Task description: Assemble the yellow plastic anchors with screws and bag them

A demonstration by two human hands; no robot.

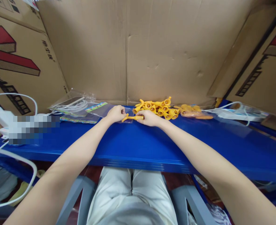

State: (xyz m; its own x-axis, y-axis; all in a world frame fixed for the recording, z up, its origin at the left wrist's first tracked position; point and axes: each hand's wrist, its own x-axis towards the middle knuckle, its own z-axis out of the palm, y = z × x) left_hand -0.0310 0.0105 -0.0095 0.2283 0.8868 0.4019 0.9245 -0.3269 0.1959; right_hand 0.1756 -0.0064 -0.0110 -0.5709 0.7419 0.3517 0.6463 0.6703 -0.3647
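Note:
Both hands rest on the blue shelf (138, 147) near its back. My right hand (149, 118) is closed on a yellow plastic toy piece (133, 117) that lies horizontally between the hands. My left hand (115, 113) is curled shut at the toy's left end and on the edge of a clear plastic bag (105, 110). Just behind my right hand lies a heap of several yellow trumpet-shaped toy pieces (158, 108).
More clear bags with coloured header cards (78, 107) lie at the left. Bagged yellow pieces (191, 111) and a white power strip with cable (236, 113) sit at the right. White chargers and cables (2, 118) lie far left. Cardboard boxes (166, 47) wall the back and sides.

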